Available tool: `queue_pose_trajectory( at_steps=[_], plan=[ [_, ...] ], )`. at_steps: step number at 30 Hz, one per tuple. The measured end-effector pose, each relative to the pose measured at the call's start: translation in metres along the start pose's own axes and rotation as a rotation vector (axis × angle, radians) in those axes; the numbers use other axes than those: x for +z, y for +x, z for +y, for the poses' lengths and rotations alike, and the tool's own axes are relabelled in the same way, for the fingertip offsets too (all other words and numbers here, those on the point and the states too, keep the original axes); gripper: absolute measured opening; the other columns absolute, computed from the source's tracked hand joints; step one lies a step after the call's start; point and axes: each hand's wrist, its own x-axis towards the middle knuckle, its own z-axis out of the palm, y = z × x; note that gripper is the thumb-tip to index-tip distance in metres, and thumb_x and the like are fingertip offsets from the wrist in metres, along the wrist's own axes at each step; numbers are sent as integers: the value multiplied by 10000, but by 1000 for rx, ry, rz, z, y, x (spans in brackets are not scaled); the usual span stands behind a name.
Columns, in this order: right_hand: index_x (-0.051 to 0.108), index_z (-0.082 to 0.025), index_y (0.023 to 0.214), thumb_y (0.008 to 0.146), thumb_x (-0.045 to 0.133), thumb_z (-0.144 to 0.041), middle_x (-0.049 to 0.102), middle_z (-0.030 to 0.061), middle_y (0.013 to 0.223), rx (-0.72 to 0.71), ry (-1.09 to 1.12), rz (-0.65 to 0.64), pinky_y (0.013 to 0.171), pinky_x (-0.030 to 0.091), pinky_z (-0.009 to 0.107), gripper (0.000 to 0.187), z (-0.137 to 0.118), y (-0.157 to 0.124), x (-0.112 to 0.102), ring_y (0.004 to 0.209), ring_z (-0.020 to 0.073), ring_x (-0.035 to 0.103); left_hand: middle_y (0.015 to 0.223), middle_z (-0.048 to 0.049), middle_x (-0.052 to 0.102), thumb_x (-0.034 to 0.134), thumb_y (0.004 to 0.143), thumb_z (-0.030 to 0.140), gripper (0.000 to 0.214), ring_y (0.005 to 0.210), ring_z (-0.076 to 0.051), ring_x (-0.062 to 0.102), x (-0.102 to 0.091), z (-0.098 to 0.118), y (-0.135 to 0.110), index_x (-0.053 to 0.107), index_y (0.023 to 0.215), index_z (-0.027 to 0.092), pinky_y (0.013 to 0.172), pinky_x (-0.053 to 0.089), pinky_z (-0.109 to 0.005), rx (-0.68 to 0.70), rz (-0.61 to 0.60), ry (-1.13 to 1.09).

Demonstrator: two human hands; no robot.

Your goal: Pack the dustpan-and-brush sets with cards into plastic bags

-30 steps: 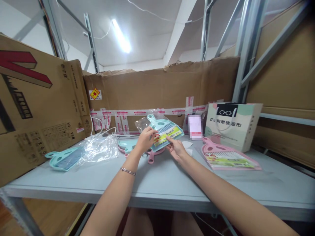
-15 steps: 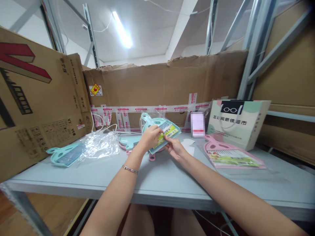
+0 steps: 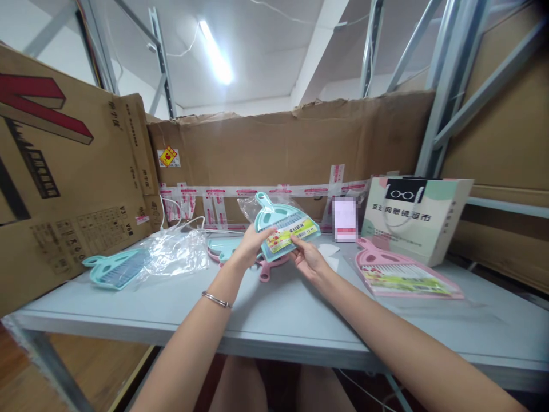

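Above the middle of the table I hold a turquoise dustpan and brush set [image 3: 278, 217] in a clear plastic bag, with a yellow-green label card [image 3: 289, 233] across its lower part. My left hand [image 3: 251, 246] grips its left edge, thumb on the front. At the lower right edge, my right hand [image 3: 306, 257] pinches the set, thumb on the label side. Behind and below lie more dustpans, a turquoise one [image 3: 221, 247] and a pink one [image 3: 266, 270], partly hidden by my left hand and the held set.
A turquoise dustpan [image 3: 115, 272] and a crumpled clear bag [image 3: 180, 254] lie left on the grey table [image 3: 206, 309]. At right are a bagged pink dustpan set [image 3: 403, 272], a paper bag [image 3: 416, 220], white paper pieces [image 3: 329, 250] and a blurred pale card [image 3: 345, 217]. Cardboard [image 3: 274, 149] stands behind.
My left hand has moved off the label to the set's left edge. The set has turned more towards me, so more of its label shows. My right hand stays at the lower edge.
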Motion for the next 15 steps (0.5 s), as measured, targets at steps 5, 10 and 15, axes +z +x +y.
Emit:
queue_pose_trajectory(
  at_steps=[5, 10, 15],
  plan=[
    [593, -150, 867, 730, 573, -29, 712, 22, 726, 31, -38, -19, 609, 578, 230, 184, 0, -6, 7, 661, 147, 677, 905, -54, 652, 787, 530, 224, 563, 724, -173, 619, -11, -9, -12, 537, 1033, 185, 576, 506, -265, -51, -42, 34],
    [596, -148, 788, 719, 655, -201, 686, 9, 641, 44, -205, 169, 455, 518, 183, 106, -2, -1, -3, 514, 101, 616, 886, -56, 642, 777, 536, 188, 562, 702, -159, 620, -35, -15, -8, 525, 1038, 183, 578, 511, -266, -101, -35, 21],
    [571, -165, 694, 582, 753, -218, 613, -48, 503, -121, -386, 274, 338, 371, 146, 221, -7, 17, -27, 390, 61, 493, 914, -66, 640, 741, 559, 128, 554, 719, -155, 625, -45, -11, -10, 514, 1061, 189, 607, 513, -263, -141, -45, 33]
  ],
)
